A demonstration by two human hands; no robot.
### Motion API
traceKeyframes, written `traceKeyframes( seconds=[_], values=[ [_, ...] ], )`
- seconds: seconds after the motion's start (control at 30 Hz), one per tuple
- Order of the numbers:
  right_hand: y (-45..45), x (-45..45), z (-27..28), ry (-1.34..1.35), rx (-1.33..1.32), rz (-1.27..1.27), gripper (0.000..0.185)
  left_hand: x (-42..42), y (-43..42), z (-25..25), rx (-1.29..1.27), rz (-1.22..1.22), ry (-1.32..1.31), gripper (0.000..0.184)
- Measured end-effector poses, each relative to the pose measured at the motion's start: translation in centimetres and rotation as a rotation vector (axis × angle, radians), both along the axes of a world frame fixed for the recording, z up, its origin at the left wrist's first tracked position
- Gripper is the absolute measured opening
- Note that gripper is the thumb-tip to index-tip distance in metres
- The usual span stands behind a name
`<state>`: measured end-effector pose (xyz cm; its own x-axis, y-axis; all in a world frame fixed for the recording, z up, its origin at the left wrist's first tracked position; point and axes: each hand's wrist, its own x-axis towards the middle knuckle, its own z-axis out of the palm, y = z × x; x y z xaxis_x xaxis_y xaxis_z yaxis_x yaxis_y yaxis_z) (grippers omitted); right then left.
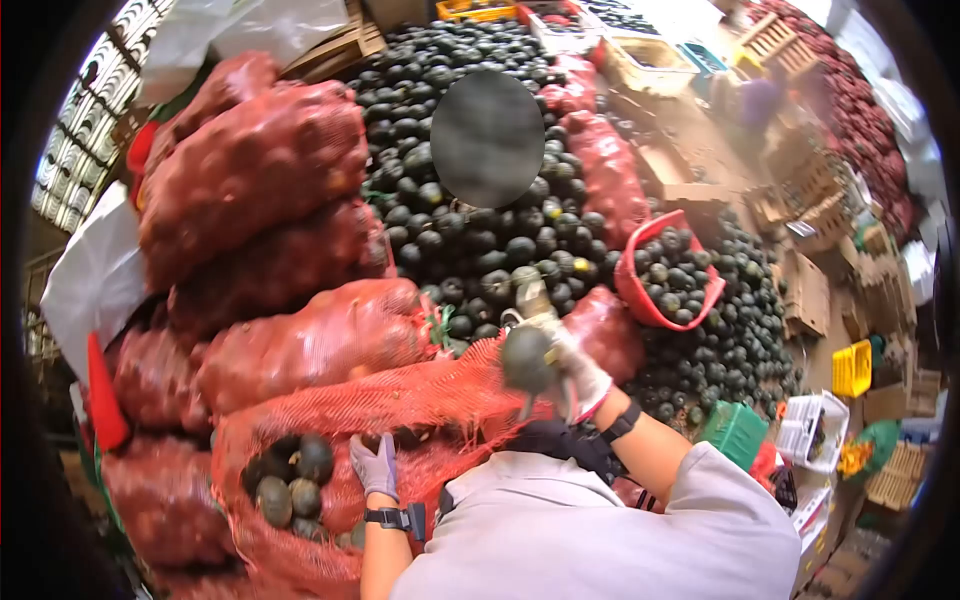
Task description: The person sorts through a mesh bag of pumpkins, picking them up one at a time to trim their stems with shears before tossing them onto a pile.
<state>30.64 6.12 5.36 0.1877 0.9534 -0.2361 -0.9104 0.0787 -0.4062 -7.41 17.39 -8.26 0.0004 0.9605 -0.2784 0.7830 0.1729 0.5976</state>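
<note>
A round dark green squash (pixel 528 360) is held in my right hand (pixel 575 370), which wears a pale work glove. It is raised over the edge of a red mesh sack (pixel 400 385). My left hand (pixel 376 468), in a light grey glove, lies at the sack's opening with thumb and fingers apart. Some of its fingertips are partly hidden, and dark shapes sit just beyond them. Several squashes (pixel 314 460) lie inside the sack to the left of that hand.
Filled red mesh sacks (pixel 255 170) are stacked on the left. Ahead spreads a large heap of dark squashes (pixel 400 100), partly covered by a blurred oval patch. A red tub (pixel 628 285) of squashes stands to the right, near a green crate (pixel 735 430) and a white crate (pixel 808 430).
</note>
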Motion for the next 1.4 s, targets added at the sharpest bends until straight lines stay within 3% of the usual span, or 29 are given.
traceKeyframes(
  seconds=[0.03,0.13,0.23,0.27,0.3,0.33,0.37,0.4,0.43,0.5,0.57,0.7,0.77,0.8,0.9,0.97,1.07,1.17,1.2,1.23,1.27,1.37,1.4],
  values=[
    [-1.5,2.1,-0.4,0.020,-0.023,-0.152,0.062,0.3,-0.3,-1.3,0.079,-0.048,0.200,0.084],
    [-6.5,11.4,-8.8,-0.099,-0.339,-0.514,0.051,1.6,-0.2,-5.8,0.191,-0.107,0.508,0.084],
    [-10.0,18.1,-11.9,-0.071,-0.541,-0.786,0.042,4.1,1.3,0.5,-0.043,0.137,-0.183,0.085],
    [-10.7,19.1,-12.2,-0.037,-0.626,-0.909,0.042,0.2,3.4,-5.4,-0.071,0.137,-0.604,0.082],
    [-10.8,19.8,-12.4,-0.001,-0.708,-1.014,0.042,-3.7,3.6,-10.8,-0.037,0.100,-0.544,0.079],
    [-11.5,21.2,-13.2,0.016,-0.713,-0.984,0.040,-5.1,3.7,-11.8,-0.002,0.065,-0.483,0.077],
    [-11.0,21.4,-13.3,0.037,-0.721,-0.940,0.039,-4.2,3.5,-8.0,-0.233,0.151,-0.604,0.081],
    [-10.1,21.1,-13.8,-0.052,-0.639,-0.889,0.037,-3.5,2.8,-4.4,-0.245,0.146,-0.375,0.079],
    [-8.6,19.9,-12.0,-0.135,-0.547,-0.839,0.035,-1.3,1.1,0.2,-0.184,0.248,-0.515,0.065],
    [-4.2,13.9,-5.9,-0.088,-0.446,-0.763,0.027,-4.1,-0.4,-3.2,-0.369,0.141,-1.383,0.056],
    [-1.7,9.8,-4.3,-0.189,-0.227,-0.559,0.025,-1.5,-3.0,3.5,-0.452,0.383,-1.489,0.050],
    [3.3,-1.7,2.7,-0.419,-0.020,-0.208,0.040,-0.3,-6.9,9.0,-0.388,0.473,-1.634,0.057],
    [4.2,-6.4,5.9,-0.984,0.040,0.290,0.052,0.0,-8.4,10.9,-0.330,0.504,-1.666,0.060],
    [4.5,-8.1,6.4,-0.973,0.051,0.388,0.055,-0.2,-8.6,10.9,-0.302,0.481,-1.633,0.065],
    [4.5,-10.5,7.5,-1.024,0.108,0.611,0.063,-0.4,-8.5,13.9,-0.748,0.415,-2.130,0.068],
    [4.1,-10.9,7.1,-1.112,0.186,0.602,0.062,-0.1,-8.7,13.5,-0.702,0.446,-2.093,0.071],
    [2.7,-10.5,7.1,-0.979,0.080,0.568,0.060,1.2,-9.1,15.7,-0.550,0.547,-1.928,0.078],
    [1.9,-9.3,7.2,-0.890,-0.046,0.486,0.059,1.8,-8.6,14.9,-0.613,0.291,-1.983,0.082],
    [2.1,-8.2,7.8,-0.979,-0.023,0.613,0.058,2.7,-8.0,15.1,-0.621,0.213,-1.955,0.085],
    [1.7,-8.2,6.0,-1.163,-0.016,0.528,0.056,3.7,-7.2,15.2,-0.624,0.135,-1.926,0.088],
    [2.2,-7.9,5.5,-0.943,0.207,0.637,0.040,4.5,-6.6,15.5,-0.598,0.060,-1.768,0.087],
    [-0.5,-7.1,8.9,-0.416,0.088,0.678,0.048,9.7,-4.6,17.4,-0.546,-0.324,-1.303,0.082],
    [-1.7,-6.5,7.9,-0.341,0.076,0.572,0.049,10.4,-4.0,18.4,-0.439,-0.495,-1.072,0.080]
  ],
)
